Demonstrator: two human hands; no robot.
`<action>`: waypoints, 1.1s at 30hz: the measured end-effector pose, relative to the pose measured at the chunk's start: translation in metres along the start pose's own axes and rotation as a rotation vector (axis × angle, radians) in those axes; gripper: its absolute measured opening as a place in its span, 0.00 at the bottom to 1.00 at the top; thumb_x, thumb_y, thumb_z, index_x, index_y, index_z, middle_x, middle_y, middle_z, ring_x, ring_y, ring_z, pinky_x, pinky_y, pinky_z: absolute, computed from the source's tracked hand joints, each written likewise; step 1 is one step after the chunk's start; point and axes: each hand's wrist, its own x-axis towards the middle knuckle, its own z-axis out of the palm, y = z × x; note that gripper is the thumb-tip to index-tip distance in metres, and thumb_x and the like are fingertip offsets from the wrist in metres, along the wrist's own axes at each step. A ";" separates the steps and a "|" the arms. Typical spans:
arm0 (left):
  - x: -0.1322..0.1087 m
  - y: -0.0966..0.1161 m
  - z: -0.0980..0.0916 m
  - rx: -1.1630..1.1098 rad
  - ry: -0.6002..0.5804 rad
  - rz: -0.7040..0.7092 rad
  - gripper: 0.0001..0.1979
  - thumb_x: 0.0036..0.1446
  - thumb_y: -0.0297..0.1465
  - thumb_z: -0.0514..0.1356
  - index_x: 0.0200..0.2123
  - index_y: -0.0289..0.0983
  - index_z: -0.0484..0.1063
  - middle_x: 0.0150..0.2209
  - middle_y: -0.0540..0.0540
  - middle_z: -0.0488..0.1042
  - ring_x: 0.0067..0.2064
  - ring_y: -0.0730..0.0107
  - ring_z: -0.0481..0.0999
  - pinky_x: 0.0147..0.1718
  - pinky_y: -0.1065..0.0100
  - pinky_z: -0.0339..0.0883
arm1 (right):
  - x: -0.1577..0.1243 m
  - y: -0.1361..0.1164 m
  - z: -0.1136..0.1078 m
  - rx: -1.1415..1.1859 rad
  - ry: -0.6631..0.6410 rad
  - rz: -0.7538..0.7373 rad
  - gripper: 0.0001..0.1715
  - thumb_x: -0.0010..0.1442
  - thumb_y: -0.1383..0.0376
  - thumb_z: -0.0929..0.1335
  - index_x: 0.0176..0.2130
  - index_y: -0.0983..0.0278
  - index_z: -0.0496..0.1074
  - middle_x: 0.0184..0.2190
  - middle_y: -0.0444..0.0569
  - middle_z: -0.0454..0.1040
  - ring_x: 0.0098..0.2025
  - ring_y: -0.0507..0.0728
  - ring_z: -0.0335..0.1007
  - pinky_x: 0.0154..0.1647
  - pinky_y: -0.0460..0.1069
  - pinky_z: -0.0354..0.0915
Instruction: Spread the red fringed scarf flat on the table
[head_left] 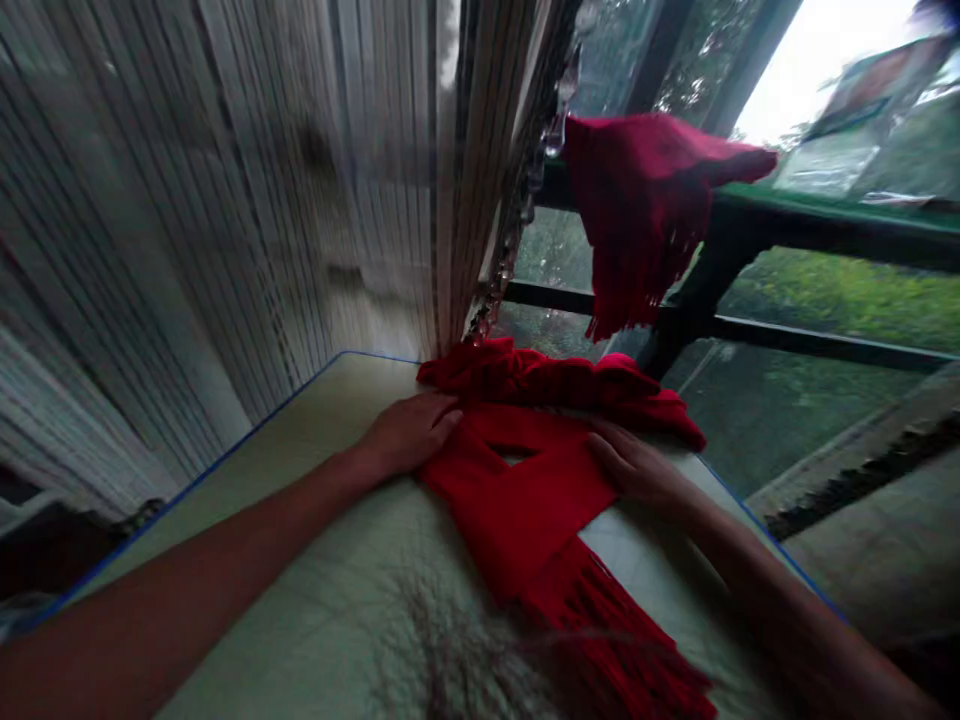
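Note:
A red fringed scarf (pixel 517 530) lies looped on the pale tabletop (pixel 315 590), its two ends crossing toward me. A small gap shows inside the loop. At the loop's left side, my left hand (pixel 409 432) rests with its fingers laid out on the cloth's edge. My right hand (pixel 641 465) lies on the opposite side, thumb apart, its fingers along the cloth; part of them is hidden. Just beyond the loop sits a bunched heap of red cloth (pixel 555 378).
Another red fringed scarf (pixel 645 200) hangs over the green window ledge (pixel 847 215) at upper right. A striped string curtain (pixel 300 180) borders the left and back, with a beaded strand (pixel 517 250) by the window. Blurred hair crosses the bottom foreground.

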 end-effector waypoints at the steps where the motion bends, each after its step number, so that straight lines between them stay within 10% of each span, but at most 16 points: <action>1: -0.001 0.000 -0.001 0.013 0.010 0.002 0.29 0.74 0.41 0.45 0.66 0.32 0.69 0.66 0.40 0.72 0.66 0.57 0.70 0.67 0.58 0.60 | 0.001 0.002 0.001 -0.018 0.023 -0.008 0.45 0.71 0.41 0.53 0.68 0.70 0.64 0.70 0.63 0.65 0.72 0.69 0.59 0.75 0.64 0.53; 33: -0.002 0.003 0.000 0.061 0.056 0.006 0.23 0.74 0.41 0.47 0.61 0.39 0.74 0.61 0.44 0.77 0.62 0.57 0.74 0.63 0.56 0.64 | 0.000 -0.015 0.006 -0.065 0.102 -0.247 0.36 0.73 0.44 0.55 0.67 0.58 0.67 0.68 0.55 0.69 0.70 0.69 0.63 0.73 0.70 0.55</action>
